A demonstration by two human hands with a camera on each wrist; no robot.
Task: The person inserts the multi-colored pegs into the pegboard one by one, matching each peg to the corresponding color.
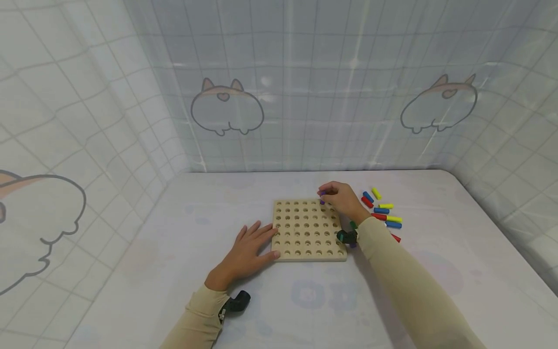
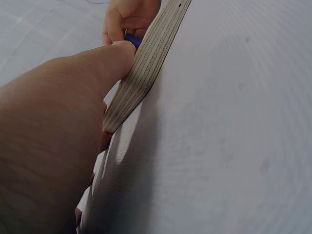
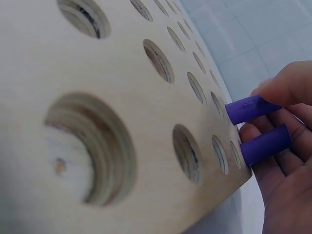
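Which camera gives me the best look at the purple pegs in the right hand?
The right wrist view: two purple pegs fill the frame, pinched in the right hand beside the wooden board. The head view shows only a purple speck at the fingertips; the left wrist view shows just a sliver past the board's edge.

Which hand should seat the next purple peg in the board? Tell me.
Right. The right hand already holds two purple pegs over the pegboard at its far edge; the left hand lies flat, steadying the board's left edge.

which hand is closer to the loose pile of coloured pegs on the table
Right. The right hand holds purple pegs just left of the pile; the left hand rests at the wooden pegboard's opposite edge.
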